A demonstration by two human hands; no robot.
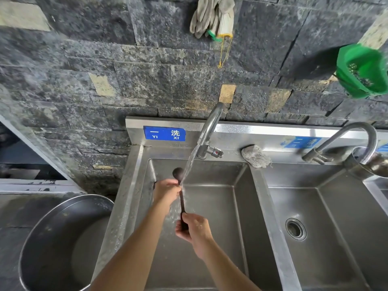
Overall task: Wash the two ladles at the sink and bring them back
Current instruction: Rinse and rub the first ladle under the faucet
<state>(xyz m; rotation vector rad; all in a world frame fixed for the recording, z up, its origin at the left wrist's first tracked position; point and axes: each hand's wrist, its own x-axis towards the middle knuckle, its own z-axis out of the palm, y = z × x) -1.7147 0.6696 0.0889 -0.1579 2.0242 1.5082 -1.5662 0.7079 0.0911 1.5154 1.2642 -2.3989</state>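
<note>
A dark ladle (182, 201) is held over the left sink basin (218, 175), bowl end up near the back wall of the basin. My left hand (167, 191) is wrapped around the upper handle just under the bowl (177, 172). My right hand (194, 228) grips the lower end of the handle. Water runs from the left faucet (211, 127) onto the handle and my left hand. Only one ladle shows clearly; whether a second lies against it in my hands cannot be told.
A second basin with a drain (295, 229) lies to the right, with its own faucet (344, 141). A scrub pad (255, 156) rests on the sink ledge. A large steel pot (60, 244) stands at the left. Gloves (213, 16) and a green basket (362, 69) hang on the stone wall.
</note>
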